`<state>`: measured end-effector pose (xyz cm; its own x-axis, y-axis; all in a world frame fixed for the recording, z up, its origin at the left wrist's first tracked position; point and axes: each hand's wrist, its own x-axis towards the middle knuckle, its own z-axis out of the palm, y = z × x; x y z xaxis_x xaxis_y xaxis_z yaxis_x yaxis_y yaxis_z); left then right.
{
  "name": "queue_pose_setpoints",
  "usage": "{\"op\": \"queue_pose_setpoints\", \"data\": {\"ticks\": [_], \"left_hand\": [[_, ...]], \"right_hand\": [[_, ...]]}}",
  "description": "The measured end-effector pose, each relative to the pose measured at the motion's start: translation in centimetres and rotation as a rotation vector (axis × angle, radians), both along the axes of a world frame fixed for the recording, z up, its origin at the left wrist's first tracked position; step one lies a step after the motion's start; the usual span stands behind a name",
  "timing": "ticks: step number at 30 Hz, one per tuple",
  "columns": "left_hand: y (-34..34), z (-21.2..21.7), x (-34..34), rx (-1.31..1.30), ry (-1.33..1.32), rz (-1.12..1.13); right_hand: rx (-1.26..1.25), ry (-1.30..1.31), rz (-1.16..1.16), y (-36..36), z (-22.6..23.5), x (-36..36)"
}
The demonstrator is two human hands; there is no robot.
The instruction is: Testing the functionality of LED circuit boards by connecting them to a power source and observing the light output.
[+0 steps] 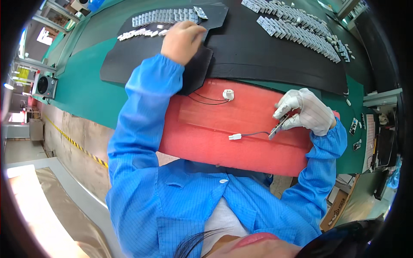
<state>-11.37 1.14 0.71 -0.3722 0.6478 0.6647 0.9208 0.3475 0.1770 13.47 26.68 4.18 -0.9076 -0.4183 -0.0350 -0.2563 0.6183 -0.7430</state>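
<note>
One bare left hand (183,41), fingers bent inward, is stretched over the left black sheet (129,64) on a green counter (86,81), beside a line of slim grey pieces (163,16) and a row of white plugs (144,32). Its fingertips are partly hidden, and whether they grip or touch anything cannot be told.

Across the work area, a white-gloved right hand (306,112) is closed to a pinch, thumb against fingers, on a small grey part (277,129) held above the right portion of a red mat (223,152). A dark wire (256,133) runs leftward from the part to a white connector (235,136) near the middle of the mat.

Farther up the same mat sits a white socket (228,94), well apart from the gloved hand, with two thin dark leads (208,101) trailing left toward the edge of the left sheet. Beyond the mat, long slanting rows of grey pieces (301,38) line the right black sheet (266,56), small pale plugs scattered among them.

Blue sleeves (152,81) cover both arms of the person at the counter. At far left, a box with a round dark face (44,86) stands near the counter's end, above a floor marked with yellow-and-black tape (77,146).
</note>
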Motion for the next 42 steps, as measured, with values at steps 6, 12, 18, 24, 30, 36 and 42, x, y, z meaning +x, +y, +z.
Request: {"op": "queue_pose_setpoints", "data": {"ticks": [6,12,18,24,30,36,42], "left_hand": [[-0.8,1.8,9.3,-0.278,-0.672,-0.619],[-1.1,2.2,10.1,-0.195,-0.737,-0.553],[-0.5,0.9,10.3,-0.219,-0.632,-0.402],[-0.3,-0.2,11.0,0.064,-0.935,-0.345],[-0.6,0.1,10.5,0.068,-0.852,-0.359],[-1.4,1.1,10.3,-0.099,-0.682,-0.323],[-1.0,0.7,10.3,-0.043,-0.759,-0.352]], "right_hand": [[-0.563,-0.192,-0.255,-2.7,0.3,0.4],[-1.093,-0.155,-0.529,-4.0,-1.5,0.0],[-1.205,-0.198,-0.697,-4.4,-3.1,-0.7],[-1.250,-0.243,-0.692,-5.0,-3.0,-1.1],[-0.939,-0.091,-0.715,-5.3,-1.7,-0.6],[-0.752,0.076,-0.658,-4.9,-1.8,-0.3],[-0.658,0.096,-0.668,-4.4,-2.2,-0.2]]}}
